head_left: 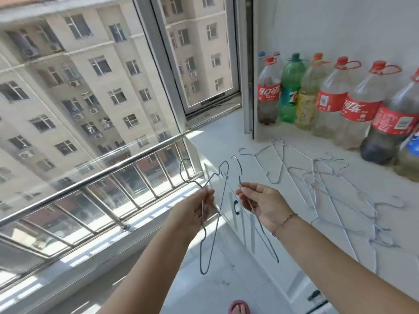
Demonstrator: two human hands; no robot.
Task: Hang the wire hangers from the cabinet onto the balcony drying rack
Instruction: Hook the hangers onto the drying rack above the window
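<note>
- Left hand (197, 214), at seven o'clock of centre, curls its fingers around the shoulder of one wire hanger (215, 230), hook up toward twelve o'clock.
- Right hand (263, 207), at three o'clock of the left, pinches the neck of a second wire hanger (264, 234) between thumb and forefinger; its body hangs toward five o'clock.
- The two hangers cross near their hooks.
- A pile of hangers (335, 189) lies tangled on the white cabinet top (226, 141), at two o'clock of the right hand.
- Bottles (328, 98) stand in a row behind the pile.
- A metal rail (90, 177) runs along the window at nine o'clock.
</note>
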